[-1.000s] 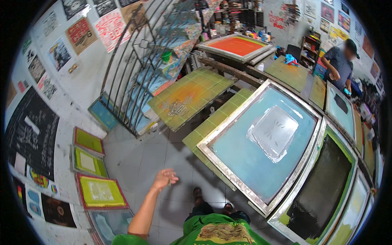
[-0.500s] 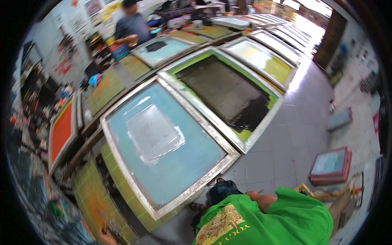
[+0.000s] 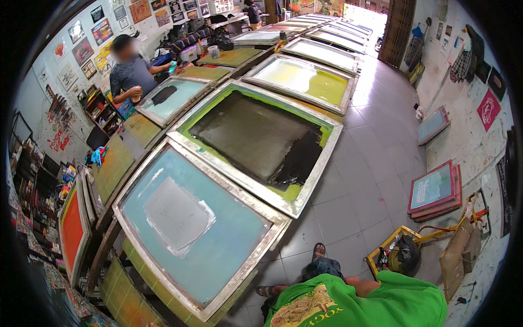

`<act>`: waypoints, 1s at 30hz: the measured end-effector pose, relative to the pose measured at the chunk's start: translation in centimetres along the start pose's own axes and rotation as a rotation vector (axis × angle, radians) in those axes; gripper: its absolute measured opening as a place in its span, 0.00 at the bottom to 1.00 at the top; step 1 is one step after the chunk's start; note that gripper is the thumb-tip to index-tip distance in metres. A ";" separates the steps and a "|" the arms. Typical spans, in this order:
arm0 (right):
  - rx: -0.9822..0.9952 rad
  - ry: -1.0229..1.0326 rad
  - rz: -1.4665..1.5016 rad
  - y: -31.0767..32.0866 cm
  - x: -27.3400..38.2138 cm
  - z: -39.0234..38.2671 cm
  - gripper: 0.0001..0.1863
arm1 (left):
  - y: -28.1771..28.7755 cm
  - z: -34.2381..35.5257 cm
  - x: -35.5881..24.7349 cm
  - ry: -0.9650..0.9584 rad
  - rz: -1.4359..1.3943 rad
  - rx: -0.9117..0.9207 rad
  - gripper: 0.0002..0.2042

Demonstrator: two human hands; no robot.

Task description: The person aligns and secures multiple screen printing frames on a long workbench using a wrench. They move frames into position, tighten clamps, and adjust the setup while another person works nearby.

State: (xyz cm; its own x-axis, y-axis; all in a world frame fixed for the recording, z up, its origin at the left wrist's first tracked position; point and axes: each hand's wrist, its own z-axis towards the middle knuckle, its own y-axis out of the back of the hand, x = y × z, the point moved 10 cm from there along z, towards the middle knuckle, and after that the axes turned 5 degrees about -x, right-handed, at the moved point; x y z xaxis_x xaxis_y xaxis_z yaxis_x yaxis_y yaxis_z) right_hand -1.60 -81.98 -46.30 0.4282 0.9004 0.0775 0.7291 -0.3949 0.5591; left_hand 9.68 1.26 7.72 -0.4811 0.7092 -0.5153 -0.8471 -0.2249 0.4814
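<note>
My right forearm point(image 3: 364, 286) comes out of the green sleeve and bends across my front. The fingers of my right hand are hidden, so what it holds, if anything, does not show. My left hand is out of the picture. Nearest to me lies a wooden-framed printing screen point(image 3: 192, 229) with light blue mesh and a grey rectangle smeared pale at its edges. Beyond it, a second framed screen point(image 3: 250, 136) has a green border and wet-looking black ink over its middle and right end.
Long rows of framed screens run toward a bright doorway. At the left, a person point(image 3: 129, 79) stands holding things beside a screen. An orange screen point(image 3: 73, 229) leans below. Red-framed screens point(image 3: 434, 188) and a yellow metal frame point(image 3: 387, 248) stand along the right on grey floor tiles.
My view has swung to the right and up, so the screens sit farther left and lower. My left hand has left the lower edge. The blur has gone.
</note>
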 end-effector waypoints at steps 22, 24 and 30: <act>-0.430 -0.246 1.576 32.9 -28.0 14.8 0.21 | -20.7 -26.5 -63.5 -0.019 -0.837 0.501 0.10; -0.335 -0.188 2.091 36.1 -27.9 14.7 0.19 | -22.1 -29.1 -69.3 -0.003 -0.877 0.600 0.10; -0.309 -0.188 2.421 43.1 -32.3 18.3 0.20 | -29.1 -39.5 -84.8 0.086 -1.016 0.891 0.09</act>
State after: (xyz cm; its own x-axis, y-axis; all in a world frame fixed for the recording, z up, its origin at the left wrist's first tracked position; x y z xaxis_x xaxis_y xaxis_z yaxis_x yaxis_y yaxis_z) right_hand 25.81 -131.42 -39.83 0.0647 -0.8918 0.4477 -0.9313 -0.2152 -0.2940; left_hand 66.25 -78.70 9.38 0.2244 0.2508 -0.9417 -0.4164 0.8984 0.1400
